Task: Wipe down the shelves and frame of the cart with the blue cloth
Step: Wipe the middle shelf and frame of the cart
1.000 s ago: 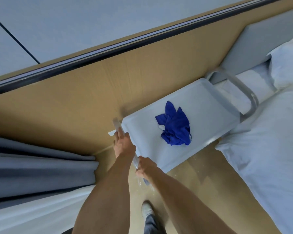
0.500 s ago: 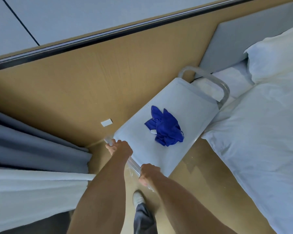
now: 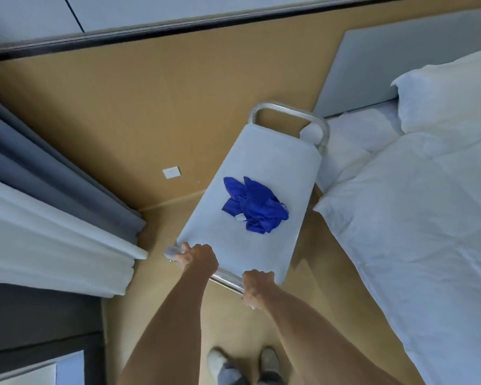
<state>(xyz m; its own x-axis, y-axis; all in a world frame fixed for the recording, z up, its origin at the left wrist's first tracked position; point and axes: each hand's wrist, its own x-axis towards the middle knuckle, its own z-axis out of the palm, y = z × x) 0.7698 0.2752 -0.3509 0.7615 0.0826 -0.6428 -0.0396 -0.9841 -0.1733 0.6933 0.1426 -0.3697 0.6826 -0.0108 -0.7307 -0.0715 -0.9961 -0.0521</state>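
A pale grey cart (image 3: 272,159) stands in front of me on the wooden floor, its top shelf seen from above. A crumpled blue cloth (image 3: 254,208) lies near the middle of that shelf, touched by neither hand. My left hand (image 3: 199,257) grips the left end of the near metal handle bar (image 3: 228,279). My right hand (image 3: 257,284) grips the same bar further right. A second metal handle (image 3: 289,113) loops over the cart's far end. The lower shelves are hidden under the top one.
A bed with a white duvet (image 3: 417,232) and pillow (image 3: 450,95) lies close on the cart's right. Grey and white curtains (image 3: 53,212) hang at left. A wood-panelled wall (image 3: 150,107) stands behind the cart. My shoes (image 3: 242,362) show below.
The cart has swung round from slanting toward the bed to pointing almost straight away from me, and come clear of the wall. Both hands stayed on the near handle bar.
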